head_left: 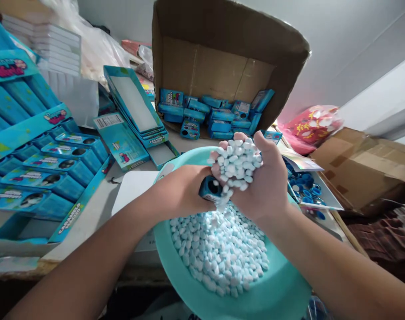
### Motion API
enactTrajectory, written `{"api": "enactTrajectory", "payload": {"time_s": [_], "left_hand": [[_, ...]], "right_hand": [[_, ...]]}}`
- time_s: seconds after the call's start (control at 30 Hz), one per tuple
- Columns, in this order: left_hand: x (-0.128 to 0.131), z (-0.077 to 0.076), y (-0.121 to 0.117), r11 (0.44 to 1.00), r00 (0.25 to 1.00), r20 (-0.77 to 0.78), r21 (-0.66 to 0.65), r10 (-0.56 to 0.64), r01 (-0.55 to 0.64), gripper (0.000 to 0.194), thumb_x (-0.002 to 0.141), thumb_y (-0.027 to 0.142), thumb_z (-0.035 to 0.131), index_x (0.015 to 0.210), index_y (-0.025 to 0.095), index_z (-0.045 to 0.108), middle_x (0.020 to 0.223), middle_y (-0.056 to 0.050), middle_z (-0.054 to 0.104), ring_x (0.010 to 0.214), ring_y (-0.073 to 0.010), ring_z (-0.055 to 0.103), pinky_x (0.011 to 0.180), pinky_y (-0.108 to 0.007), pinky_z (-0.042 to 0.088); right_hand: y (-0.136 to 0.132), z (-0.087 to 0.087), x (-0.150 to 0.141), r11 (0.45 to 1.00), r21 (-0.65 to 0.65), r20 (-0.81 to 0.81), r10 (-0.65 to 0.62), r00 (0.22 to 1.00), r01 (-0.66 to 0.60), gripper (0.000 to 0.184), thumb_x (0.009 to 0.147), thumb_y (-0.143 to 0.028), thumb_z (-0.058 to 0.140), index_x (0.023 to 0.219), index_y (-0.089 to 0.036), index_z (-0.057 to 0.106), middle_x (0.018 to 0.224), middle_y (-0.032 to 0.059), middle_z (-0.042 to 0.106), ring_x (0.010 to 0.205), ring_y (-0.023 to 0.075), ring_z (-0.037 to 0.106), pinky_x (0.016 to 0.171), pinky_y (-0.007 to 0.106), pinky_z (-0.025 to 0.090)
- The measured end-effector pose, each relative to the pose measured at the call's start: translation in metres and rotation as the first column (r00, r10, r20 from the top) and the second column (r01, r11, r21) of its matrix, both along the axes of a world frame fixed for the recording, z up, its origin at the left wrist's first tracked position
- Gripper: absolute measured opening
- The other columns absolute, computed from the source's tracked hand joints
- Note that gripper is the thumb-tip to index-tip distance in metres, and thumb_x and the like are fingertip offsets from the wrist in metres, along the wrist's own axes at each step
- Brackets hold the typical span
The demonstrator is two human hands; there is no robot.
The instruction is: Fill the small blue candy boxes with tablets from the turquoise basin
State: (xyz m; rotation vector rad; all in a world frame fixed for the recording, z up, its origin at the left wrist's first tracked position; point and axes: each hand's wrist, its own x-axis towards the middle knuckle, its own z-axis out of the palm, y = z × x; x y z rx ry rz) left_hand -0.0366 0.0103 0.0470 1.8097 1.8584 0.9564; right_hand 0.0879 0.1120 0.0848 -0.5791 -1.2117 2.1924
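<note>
Two bare hands are shown above a bowl of candies; clock directions are taken from the bowl's centre unless stated. A small blue box [207,192] is gripped at about eleven o'clock by the left hand [179,189], the fingers being closed around it; the far fingertips are hidden. A handful of candies [240,164] is borne at about one o'clock by the right hand [259,198], palm upturned and fingers curled into a shallow cup, presumably so that spilling is limited. Relative to this handful, the box is held at about eight o'clock, close beside the palm's edge, its dark round opening turned upward; by this closeness a short path is probably given. A few candies are seen beside the box; whether any are inside cannot be told.

The turquoise bowl [282,284] is set directly beneath, probably so that strays are caught among the loose candies [222,258]. At twelve o'clock a carton [209,66] is stood with its mouth towards the hands, likely for easy reach; blue boxes [220,126] are heaped inside. Blue caps [311,191] are gathered at two o'clock.
</note>
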Motion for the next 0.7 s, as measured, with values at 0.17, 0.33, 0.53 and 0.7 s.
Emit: {"api": "enactTrajectory", "payload": {"time_s": [0.17,0.33,0.53,0.7], "left_hand": [[0.0001,0.0014,-0.0012,1.000,0.999,0.049,-0.015,-0.006,0.007,0.043,0.070,0.031,0.081,0.112,0.027,0.072,0.102,-0.003,0.075,0.088,-0.0299,0.071,0.066,-0.033,0.053],[-0.0015,0.0009,-0.0012,0.999,0.997,0.062,-0.019,-0.037,0.038,0.038,0.072,0.033,0.081,0.109,0.026,0.072,0.093,-0.002,0.074,0.081,-0.0268,0.070,0.067,-0.033,0.053],[-0.0013,0.0026,-0.0002,0.997,0.994,0.076,-0.029,-0.074,0.076,0.039,0.073,0.032,0.080,0.110,0.025,0.070,0.105,-0.004,0.075,0.091,-0.0299,0.071,0.071,-0.035,0.055],[0.0000,0.0063,0.0008,0.992,0.985,0.153,-0.091,-0.076,0.090,0.047,0.070,0.036,0.084,0.114,0.029,0.070,0.111,-0.001,0.074,0.097,-0.0306,0.070,0.071,-0.034,0.057]], "right_hand": [[0.0014,0.0014,0.0036,0.998,0.058,-0.056,-0.036,0.998,0.039,0.021,0.096,-0.045,0.051,0.084,-0.028,0.055,0.091,-0.0016,0.067,0.111,0.0235,0.067,0.093,0.041,0.056],[0.0031,-0.0004,0.0029,0.979,0.195,0.109,-0.083,0.991,0.060,0.036,0.091,-0.064,0.051,0.087,-0.028,0.055,0.102,0.0018,0.069,0.116,0.0277,0.065,0.092,0.044,0.057],[-0.0007,0.0009,0.0003,0.979,0.202,0.081,-0.057,0.995,0.039,0.035,0.089,-0.062,0.055,0.079,-0.029,0.052,0.093,-0.0010,0.066,0.118,0.0280,0.064,0.095,0.050,0.057],[0.0020,0.0004,0.0000,0.997,0.067,-0.062,0.027,0.998,-0.023,0.032,0.098,-0.046,0.049,0.073,-0.026,0.051,0.080,-0.0031,0.062,0.104,0.0225,0.070,0.090,0.043,0.058]]}}
